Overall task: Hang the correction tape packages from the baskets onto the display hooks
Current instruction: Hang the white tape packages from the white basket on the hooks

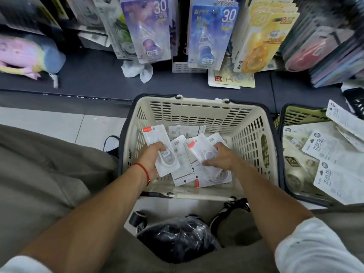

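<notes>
head view: the left hand [152, 154] grips one white correction tape package [160, 149], fingers curled round its lower half, above the cream basket [197, 107]. the right hand [223, 157] pinches a second package [202, 150] from the loose pile [183, 168] in the basket. these blister cards look light, stiffish and slick; better held by the card edge, keeping the top hang-hole free.

You have two baskets [197, 107] [295, 115], two hands [151, 156] [222, 156] each gripping one white package [155, 138] [201, 148], and three hanging rows: purple [147, 30], blue [208, 34], yellow [262, 40].
</notes>
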`<act>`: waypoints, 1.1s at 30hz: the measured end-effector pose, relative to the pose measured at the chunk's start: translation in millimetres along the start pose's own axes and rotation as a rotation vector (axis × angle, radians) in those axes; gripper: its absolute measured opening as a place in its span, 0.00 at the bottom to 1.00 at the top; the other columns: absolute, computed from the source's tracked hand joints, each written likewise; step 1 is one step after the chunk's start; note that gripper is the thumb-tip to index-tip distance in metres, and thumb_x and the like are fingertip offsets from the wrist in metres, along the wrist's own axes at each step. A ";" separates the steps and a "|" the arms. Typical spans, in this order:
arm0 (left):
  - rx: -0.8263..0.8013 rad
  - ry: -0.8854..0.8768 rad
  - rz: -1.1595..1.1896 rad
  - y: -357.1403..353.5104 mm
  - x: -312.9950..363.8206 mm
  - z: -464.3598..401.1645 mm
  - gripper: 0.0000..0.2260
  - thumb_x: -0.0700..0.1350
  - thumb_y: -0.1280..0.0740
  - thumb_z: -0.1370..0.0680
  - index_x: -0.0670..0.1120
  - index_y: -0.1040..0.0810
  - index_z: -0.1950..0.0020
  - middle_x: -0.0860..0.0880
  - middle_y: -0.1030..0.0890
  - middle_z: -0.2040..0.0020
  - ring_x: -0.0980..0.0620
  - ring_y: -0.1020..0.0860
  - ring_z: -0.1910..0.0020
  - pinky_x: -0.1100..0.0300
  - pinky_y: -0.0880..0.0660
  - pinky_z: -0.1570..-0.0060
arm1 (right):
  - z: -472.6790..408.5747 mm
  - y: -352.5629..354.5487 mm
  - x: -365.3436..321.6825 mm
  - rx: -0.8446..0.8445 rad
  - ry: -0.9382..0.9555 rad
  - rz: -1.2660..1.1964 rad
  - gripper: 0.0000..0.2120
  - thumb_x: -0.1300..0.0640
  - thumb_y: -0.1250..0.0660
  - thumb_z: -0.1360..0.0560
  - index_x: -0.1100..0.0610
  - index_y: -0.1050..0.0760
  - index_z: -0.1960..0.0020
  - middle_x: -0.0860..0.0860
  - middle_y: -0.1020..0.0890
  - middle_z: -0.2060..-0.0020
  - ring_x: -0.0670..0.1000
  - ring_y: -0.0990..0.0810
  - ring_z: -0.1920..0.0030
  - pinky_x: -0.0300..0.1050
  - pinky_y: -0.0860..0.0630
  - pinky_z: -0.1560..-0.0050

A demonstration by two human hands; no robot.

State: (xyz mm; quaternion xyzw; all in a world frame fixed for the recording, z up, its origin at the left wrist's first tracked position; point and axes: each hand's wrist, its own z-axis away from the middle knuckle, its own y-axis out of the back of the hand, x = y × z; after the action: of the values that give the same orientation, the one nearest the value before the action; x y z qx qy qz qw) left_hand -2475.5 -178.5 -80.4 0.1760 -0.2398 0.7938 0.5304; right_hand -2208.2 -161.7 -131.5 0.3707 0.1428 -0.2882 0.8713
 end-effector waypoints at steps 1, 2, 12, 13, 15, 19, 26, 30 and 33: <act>-0.030 0.012 0.003 -4.6 0.0 1.6 0.14 0.37 0.37 0.22 0.45 0.20 0.38 0.36 0.18 0.42 0.36 0.18 0.43 0.33 0.23 0.37 | 6.2 6.5 -4.7 -0.044 -0.008 -0.168 0.36 0.42 0.17 0.32 0.55 0.31 0.35 0.49 0.20 0.45 0.48 0.16 0.50 0.43 0.22 0.54; -0.061 0.015 -0.005 -8.9 -1.1 2.7 0.14 0.39 0.36 0.20 0.45 0.20 0.36 0.37 0.18 0.41 0.37 0.19 0.43 0.35 0.22 0.39 | 11.8 10.5 -11.3 -0.081 0.006 -0.291 0.34 0.41 0.17 0.32 0.54 0.29 0.37 0.49 0.18 0.48 0.45 0.16 0.55 0.42 0.22 0.57; -0.189 -0.067 -0.144 -20.2 -21.4 1.8 0.19 0.41 0.25 0.21 0.55 0.26 0.33 0.46 0.17 0.36 0.38 0.15 0.43 0.37 0.16 0.58 | 27.7 -11.1 -46.8 -0.180 0.167 -0.546 0.14 0.50 0.27 0.20 0.55 0.19 0.38 0.57 0.15 0.43 0.50 0.13 0.49 0.48 0.15 0.47; -0.163 -0.061 -0.144 -16.5 -20.6 1.4 0.18 0.40 0.26 0.20 0.56 0.25 0.35 0.47 0.17 0.36 0.38 0.16 0.43 0.38 0.16 0.60 | 23.1 -11.3 -38.0 -0.114 0.153 -0.410 0.14 0.51 0.28 0.18 0.56 0.19 0.36 0.57 0.15 0.41 0.52 0.15 0.46 0.53 0.17 0.41; -0.136 -0.065 -0.148 -9.4 -18.5 1.0 0.18 0.40 0.26 0.20 0.57 0.24 0.36 0.47 0.18 0.36 0.38 0.17 0.41 0.39 0.16 0.60 | 13.2 -12.8 -16.4 -0.009 0.112 0.109 0.19 0.54 0.30 0.18 0.56 0.24 0.28 0.56 0.20 0.32 0.56 0.20 0.36 0.54 0.24 0.32; -0.108 -0.079 -0.171 1.9 -13.4 0.7 0.21 0.42 0.25 0.21 0.58 0.26 0.33 0.48 0.19 0.35 0.40 0.18 0.38 0.39 0.15 0.58 | 7.7 -23.2 19.0 -0.117 0.030 0.608 0.34 0.55 0.28 0.21 0.51 0.37 0.18 0.56 0.31 0.25 0.59 0.32 0.25 0.55 0.30 0.28; -0.082 -0.064 -0.158 13.9 -10.5 -1.9 0.21 0.42 0.26 0.19 0.60 0.27 0.32 0.49 0.20 0.34 0.37 0.19 0.37 0.32 0.17 0.55 | 2.0 -6.9 26.2 -0.089 -0.031 0.427 0.28 0.50 0.23 0.25 0.53 0.25 0.28 0.55 0.23 0.31 0.59 0.23 0.33 0.52 0.27 0.32; -0.075 -0.119 -0.164 7.5 -13.1 -2.1 0.22 0.41 0.27 0.19 0.61 0.27 0.32 0.51 0.19 0.35 0.42 0.18 0.40 0.41 0.15 0.58 | 8.9 24.6 26.4 0.029 -0.093 -0.120 0.23 0.58 0.25 0.24 0.59 0.22 0.30 0.57 0.18 0.37 0.56 0.17 0.46 0.51 0.19 0.46; -0.082 -0.141 -0.148 1.2 -13.6 -0.2 0.23 0.41 0.26 0.20 0.60 0.27 0.30 0.51 0.18 0.36 0.45 0.17 0.42 0.41 0.15 0.57 | 19.4 36.4 5.9 -0.061 -0.052 -0.565 0.18 0.59 0.27 0.22 0.59 0.21 0.33 0.57 0.14 0.41 0.57 0.12 0.48 0.57 0.15 0.48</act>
State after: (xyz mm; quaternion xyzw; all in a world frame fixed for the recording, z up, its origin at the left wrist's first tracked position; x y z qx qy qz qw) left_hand -2471.5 -189.2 -88.1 0.2266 -0.2952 0.7278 0.5761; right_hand -2180.8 -157.8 -100.4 0.2826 0.2267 -0.5245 0.7705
